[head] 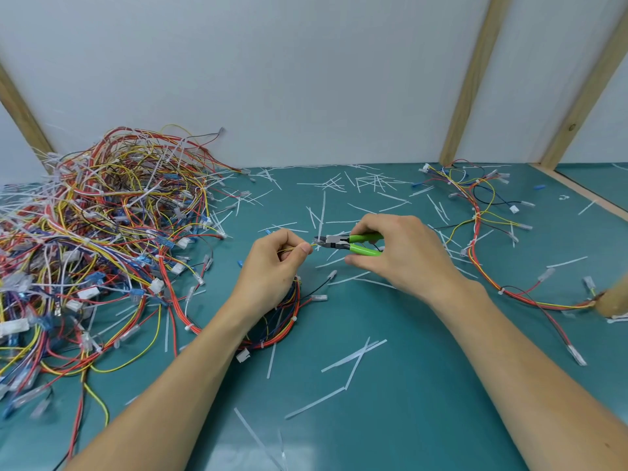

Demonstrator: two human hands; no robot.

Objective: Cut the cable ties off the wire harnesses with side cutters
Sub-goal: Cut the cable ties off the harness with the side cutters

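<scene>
Head view: 2 bare forearms reach over a teal mat [390, 385], and the hands meet near its middle.
Left hand [277, 263]: fingers curled tight, thumb and forefinger pinching a thin yellow wire [295, 248] close to its end; the thumb tip points at the cutters.
Harness in hand [289, 321]: a loop of red, yellow and black wires hanging below the left hand and lying on the mat beside the left wrist, with small white ties still round it.
Right hand [397, 253]: fingers wrapped round the green handles of the cutters [343, 244], forefinger over the top handle, thumb under the lower one.
Cutter jaws: nearly closed, tips touching the wire just beside the left thumb; whether a tie sits between them cannot be told.
Wire pile [102, 232]: a big tangle of harnesses on the mat, well left of the left hand.
Second harness [482, 232]: spread out on the mat, right of the right hand.
Cut tie pieces [353, 358]: white strips scattered over the mat around both hands.
Backdrop: a white wall [289, 79] with wooden strips [465, 83] behind the mat.
</scene>
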